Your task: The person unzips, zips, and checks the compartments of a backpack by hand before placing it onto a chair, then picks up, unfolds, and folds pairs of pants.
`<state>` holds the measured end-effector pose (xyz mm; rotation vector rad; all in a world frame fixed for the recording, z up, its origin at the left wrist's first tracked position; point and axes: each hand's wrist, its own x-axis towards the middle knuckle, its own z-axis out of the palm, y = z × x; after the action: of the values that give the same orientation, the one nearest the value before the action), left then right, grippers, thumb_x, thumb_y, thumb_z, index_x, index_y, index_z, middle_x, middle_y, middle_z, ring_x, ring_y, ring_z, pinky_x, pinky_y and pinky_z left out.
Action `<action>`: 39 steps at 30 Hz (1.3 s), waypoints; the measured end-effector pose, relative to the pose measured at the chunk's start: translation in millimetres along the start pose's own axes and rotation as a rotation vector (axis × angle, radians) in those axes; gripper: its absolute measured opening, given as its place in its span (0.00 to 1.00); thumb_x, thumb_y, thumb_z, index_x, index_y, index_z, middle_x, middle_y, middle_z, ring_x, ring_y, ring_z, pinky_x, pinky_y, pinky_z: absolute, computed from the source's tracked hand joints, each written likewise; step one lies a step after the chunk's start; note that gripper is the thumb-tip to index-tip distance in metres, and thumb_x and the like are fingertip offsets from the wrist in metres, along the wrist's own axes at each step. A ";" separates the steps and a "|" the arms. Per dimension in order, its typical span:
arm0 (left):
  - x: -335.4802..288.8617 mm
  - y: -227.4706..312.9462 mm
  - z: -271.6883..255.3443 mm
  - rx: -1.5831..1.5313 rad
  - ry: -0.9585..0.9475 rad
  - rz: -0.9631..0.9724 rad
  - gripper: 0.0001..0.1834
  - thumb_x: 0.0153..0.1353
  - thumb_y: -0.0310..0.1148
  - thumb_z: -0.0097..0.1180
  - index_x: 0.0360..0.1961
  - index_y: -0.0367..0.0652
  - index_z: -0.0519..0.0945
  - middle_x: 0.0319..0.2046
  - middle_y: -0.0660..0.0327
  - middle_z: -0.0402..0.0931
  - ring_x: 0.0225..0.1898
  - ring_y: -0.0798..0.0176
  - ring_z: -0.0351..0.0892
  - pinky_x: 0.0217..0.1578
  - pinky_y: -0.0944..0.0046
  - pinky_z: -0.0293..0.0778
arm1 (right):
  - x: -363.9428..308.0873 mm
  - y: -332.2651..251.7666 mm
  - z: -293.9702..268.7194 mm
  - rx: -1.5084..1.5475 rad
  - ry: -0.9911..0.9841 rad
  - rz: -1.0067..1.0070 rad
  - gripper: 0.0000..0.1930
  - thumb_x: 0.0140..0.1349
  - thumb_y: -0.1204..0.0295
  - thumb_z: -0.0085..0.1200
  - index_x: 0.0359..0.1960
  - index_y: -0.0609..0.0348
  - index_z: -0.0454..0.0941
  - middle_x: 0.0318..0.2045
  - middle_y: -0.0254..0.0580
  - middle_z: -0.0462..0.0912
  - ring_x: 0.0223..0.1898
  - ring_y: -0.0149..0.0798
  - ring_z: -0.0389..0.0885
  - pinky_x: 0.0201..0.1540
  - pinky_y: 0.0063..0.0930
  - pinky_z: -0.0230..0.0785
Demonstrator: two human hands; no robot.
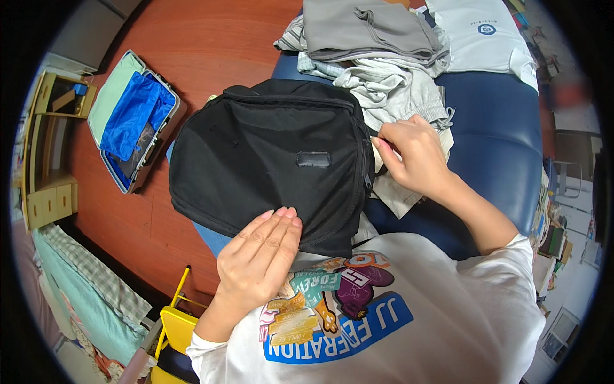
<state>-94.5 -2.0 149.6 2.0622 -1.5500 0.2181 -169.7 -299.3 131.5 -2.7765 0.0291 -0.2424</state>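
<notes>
Left hand [259, 253]: flat, open, fingers straight and together on the near edge of the bag [262, 153]. Bag: black, soft, creased, rounded, one shiny rectangular patch [313, 159]; sits before the torso. Right hand [414, 155]: fingers curled at its right edge (cannot tell what, if anything, is pinched). Beyond: clothes [368, 32] piled on blue couch [495, 115]; far left, open suitcase [109, 96] on reddish floor [147, 224].

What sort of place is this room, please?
Probably a bedroom in a home: at the left there seems to be a bed, an open suitcase lies on the reddish floor, and clothes are piled on a blue couch.
</notes>
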 end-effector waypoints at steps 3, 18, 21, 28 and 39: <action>-8.6 1.7 5.1 -0.013 0.012 0.028 0.10 0.54 0.22 0.61 0.38 0.31 0.85 0.38 0.50 0.86 0.45 0.55 0.87 0.50 0.59 0.82 | 2.0 26.9 27.5 0.004 -0.019 0.113 0.10 0.61 0.69 0.57 0.25 0.59 0.76 0.18 0.44 0.78 0.24 0.50 0.78 0.36 0.39 0.64; -9.4 -32.9 -5.0 -0.110 0.182 -0.221 0.16 0.43 0.15 0.54 0.36 0.31 0.83 0.36 0.49 0.85 0.41 0.50 0.86 0.50 0.51 0.78 | -30.0 85.4 20.9 0.656 -0.428 0.442 0.10 0.69 0.73 0.49 0.51 0.59 0.71 0.26 0.36 0.77 0.28 0.32 0.78 0.33 0.30 0.70; -7.5 -32.0 -3.8 -0.101 0.171 -0.230 0.16 0.43 0.15 0.55 0.36 0.31 0.83 0.36 0.50 0.86 0.41 0.50 0.86 0.51 0.51 0.77 | -41.1 47.8 24.5 1.051 -0.451 0.486 0.16 0.68 0.76 0.50 0.57 0.57 0.68 0.32 0.31 0.74 0.30 0.23 0.72 0.36 0.21 0.71; -10.8 -25.6 -0.4 -0.125 0.165 -0.287 0.11 0.54 0.19 0.54 0.38 0.29 0.83 0.37 0.48 0.85 0.43 0.49 0.85 0.54 0.47 0.75 | -27.4 29.7 30.6 1.032 -0.642 0.367 0.26 0.68 0.79 0.52 0.67 0.52 0.62 0.32 0.27 0.69 0.31 0.20 0.67 0.36 0.16 0.65; -77.3 -69.3 34.0 -0.137 0.602 -0.656 0.38 0.71 0.50 0.51 0.74 0.41 0.55 0.74 0.51 0.53 0.74 0.51 0.54 0.72 0.51 0.51 | -23.3 14.1 24.6 1.060 -0.785 0.279 0.15 0.65 0.84 0.51 0.52 0.57 0.71 0.32 0.25 0.71 0.33 0.19 0.66 0.39 0.15 0.62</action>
<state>-61.7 58.4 64.7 2.0186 -0.4901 0.4160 -188.3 -302.8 100.0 -1.6219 0.0657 0.7021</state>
